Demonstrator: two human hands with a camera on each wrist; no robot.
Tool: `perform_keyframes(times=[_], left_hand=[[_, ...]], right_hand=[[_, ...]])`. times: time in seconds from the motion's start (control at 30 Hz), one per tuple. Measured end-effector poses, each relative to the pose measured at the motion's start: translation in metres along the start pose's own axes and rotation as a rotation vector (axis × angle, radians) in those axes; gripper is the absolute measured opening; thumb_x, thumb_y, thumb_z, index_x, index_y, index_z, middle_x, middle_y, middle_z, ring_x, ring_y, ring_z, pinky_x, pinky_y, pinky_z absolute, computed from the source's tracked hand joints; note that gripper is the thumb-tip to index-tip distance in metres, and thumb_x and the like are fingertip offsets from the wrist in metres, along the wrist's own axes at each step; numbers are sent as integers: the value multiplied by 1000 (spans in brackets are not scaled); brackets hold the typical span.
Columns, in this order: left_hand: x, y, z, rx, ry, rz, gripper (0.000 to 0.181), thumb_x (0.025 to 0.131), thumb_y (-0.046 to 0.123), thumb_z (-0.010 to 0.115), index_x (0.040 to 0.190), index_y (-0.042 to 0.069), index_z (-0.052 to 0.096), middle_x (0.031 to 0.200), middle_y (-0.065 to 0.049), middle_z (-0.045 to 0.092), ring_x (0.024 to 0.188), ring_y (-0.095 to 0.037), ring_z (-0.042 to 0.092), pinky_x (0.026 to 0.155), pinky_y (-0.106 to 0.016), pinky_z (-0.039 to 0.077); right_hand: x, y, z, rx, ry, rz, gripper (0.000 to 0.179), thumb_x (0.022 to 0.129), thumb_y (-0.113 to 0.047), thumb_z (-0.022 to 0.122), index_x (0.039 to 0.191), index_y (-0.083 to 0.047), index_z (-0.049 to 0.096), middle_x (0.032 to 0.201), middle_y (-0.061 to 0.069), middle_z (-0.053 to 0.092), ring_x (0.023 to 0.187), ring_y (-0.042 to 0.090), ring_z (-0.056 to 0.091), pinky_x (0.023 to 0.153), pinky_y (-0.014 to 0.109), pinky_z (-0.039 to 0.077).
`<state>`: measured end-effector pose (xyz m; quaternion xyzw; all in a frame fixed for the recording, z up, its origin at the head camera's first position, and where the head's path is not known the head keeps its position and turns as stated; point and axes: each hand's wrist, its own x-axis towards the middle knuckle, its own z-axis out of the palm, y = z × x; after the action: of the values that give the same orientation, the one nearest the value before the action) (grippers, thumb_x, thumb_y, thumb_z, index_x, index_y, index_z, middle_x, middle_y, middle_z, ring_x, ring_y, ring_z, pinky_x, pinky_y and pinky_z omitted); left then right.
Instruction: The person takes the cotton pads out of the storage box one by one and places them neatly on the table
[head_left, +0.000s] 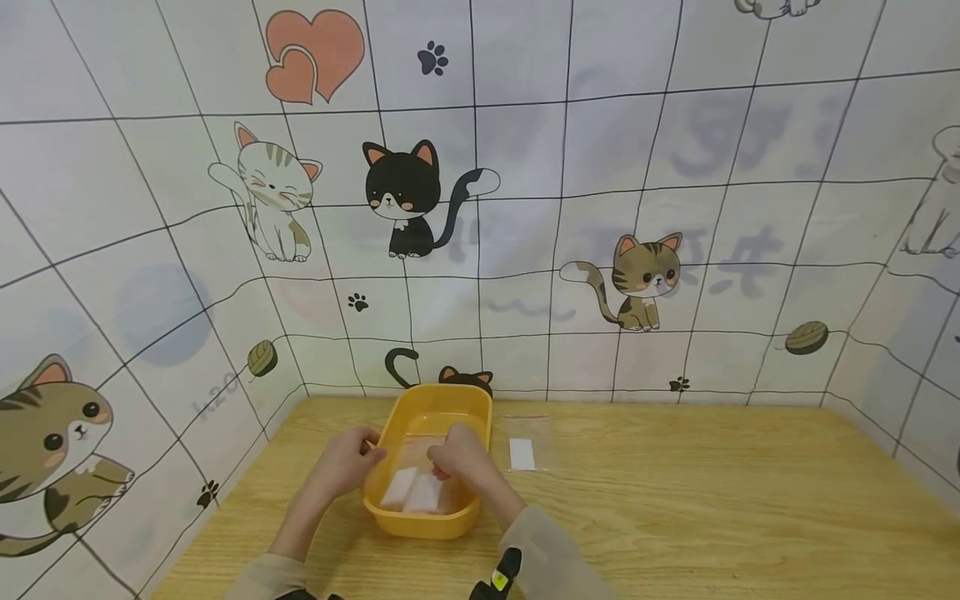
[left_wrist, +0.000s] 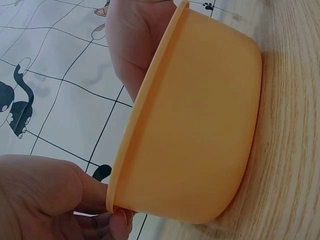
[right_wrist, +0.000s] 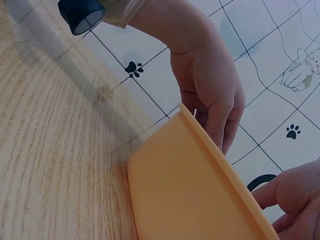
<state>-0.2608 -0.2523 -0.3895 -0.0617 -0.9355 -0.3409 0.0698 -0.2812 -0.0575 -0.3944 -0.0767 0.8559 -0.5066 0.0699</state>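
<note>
A yellow plastic tub (head_left: 427, 527) sits on the wooden table. My left hand (head_left: 348, 460) grips its left rim, thumb and fingers on either side of the edge, as the left wrist view shows (left_wrist: 45, 200). Inside the tub lie clear zip bags with white cards (head_left: 422, 493). My right hand (head_left: 462, 458) reaches over the right rim into the tub, its curled fingers pinching one of these bags; the fingertips are partly hidden. In the right wrist view the tub wall (right_wrist: 185, 180) covers most of what the right hand (right_wrist: 212, 90) holds.
Another clear zip bag with a white card (head_left: 522, 455) lies flat on the table (head_left: 712, 500), right of the tub. A cloth printed with cats (head_left: 525, 233) hangs behind and along the sides. Black straps (head_left: 498, 575) sit by the sleeves.
</note>
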Motion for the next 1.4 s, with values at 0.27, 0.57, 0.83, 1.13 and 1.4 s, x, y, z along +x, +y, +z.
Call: perform_keyframes(times=[0.27, 0.57, 0.83, 1.13, 1.4], left_hand=[[1, 0, 1, -2, 2, 1, 12, 92, 0, 67, 101, -7, 68, 75, -6, 63, 66, -17, 58, 58, -32, 51], [0, 0, 0, -1, 1, -6, 12, 92, 0, 67, 101, -7, 68, 75, -6, 62, 66, -17, 58, 57, -32, 51], [0, 0, 0, -5, 2, 5, 11, 92, 0, 67, 100, -8, 67, 73, -6, 62, 64, -17, 57, 56, -31, 51], [1, 0, 1, -4, 5, 16, 11, 91, -1, 67, 100, -8, 68, 73, -6, 61, 64, -17, 56, 56, -31, 49], [0, 0, 1, -3, 11, 1, 12, 91, 0, 67, 101, -6, 68, 73, -5, 61, 65, -16, 55, 57, -31, 48]], right_hand=[[2, 6, 5, -26, 20, -72, 35, 88, 2, 66, 57, -5, 51, 53, 7, 61, 45, 13, 55, 45, 20, 40], [4, 6, 10, -16, 42, -99, 36, 89, 4, 64, 57, -6, 51, 50, 5, 57, 43, 11, 51, 41, 18, 36], [5, 7, 14, 40, 62, -129, 16, 92, 3, 62, 76, 0, 63, 56, 3, 56, 47, 11, 53, 47, 22, 46], [2, 7, 12, 85, 92, -200, 8, 93, 2, 62, 88, 2, 68, 61, 3, 60, 51, 11, 55, 49, 23, 48], [-2, 7, 12, 159, 89, -275, 7, 94, 2, 63, 90, 5, 68, 65, 6, 62, 51, 11, 56, 47, 22, 48]])
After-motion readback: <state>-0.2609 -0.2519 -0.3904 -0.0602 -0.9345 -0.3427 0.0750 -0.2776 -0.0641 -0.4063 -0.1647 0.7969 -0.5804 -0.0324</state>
